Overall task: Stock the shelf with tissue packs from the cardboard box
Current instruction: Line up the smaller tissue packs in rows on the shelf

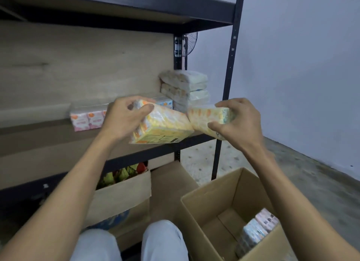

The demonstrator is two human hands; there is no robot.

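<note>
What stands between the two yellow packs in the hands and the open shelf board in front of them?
Nothing visible. The left hand and right hand hold yellow packs at the shelf edge; the pink packs sit further left, the stack behind.

Glossy, crinkled plastic film is wrapping the yellow tissue pack [165,124]. Beneath it, the shelf [58,143] is showing matt wood-grain board in dark painted metal framing; below that, the cardboard box [212,198] is looking matt brown.
</note>
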